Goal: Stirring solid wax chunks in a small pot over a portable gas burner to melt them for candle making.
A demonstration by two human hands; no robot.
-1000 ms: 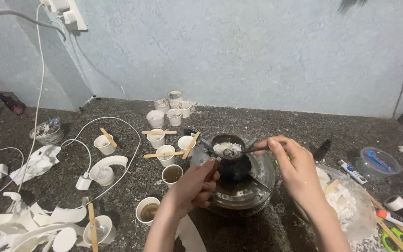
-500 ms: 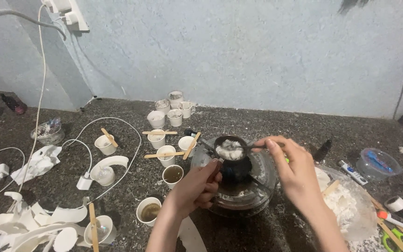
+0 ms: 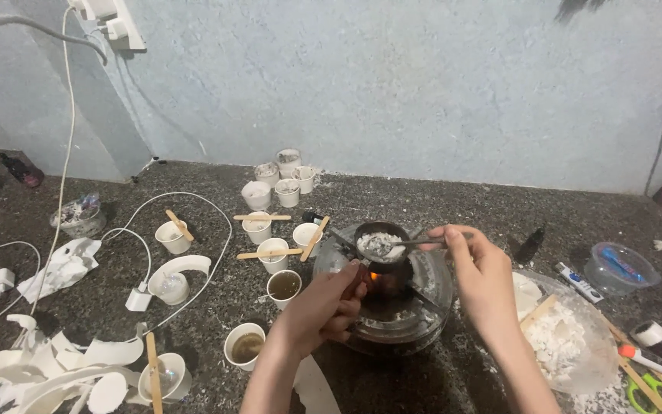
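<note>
My left hand (image 3: 317, 305) grips the handle of a small dark pot (image 3: 382, 247) full of white flakes. The pot is raised a little above a round glass burner stand (image 3: 432, 295), and an orange flame (image 3: 375, 276) shows under it. My right hand (image 3: 478, 270) pinches a metal spoon (image 3: 411, 244) whose bowl rests in the white flakes at the pot's rim. Both hands sit just in front of the stand, left and right of it.
Several small white paper cups (image 3: 273, 251) with wooden sticks stand left of the stand, two holding brown liquid (image 3: 283, 286). White cables (image 3: 143, 230) and torn paper (image 3: 36, 376) lie at left. A bag of white flakes (image 3: 568, 337), scissors (image 3: 657, 392), tape and a plastic tub (image 3: 621, 268) lie at right.
My left hand has lifted the pot slightly, uncovering the flame beneath. My right hand has kept the spoon moving in the flakes and shifted a little right.
</note>
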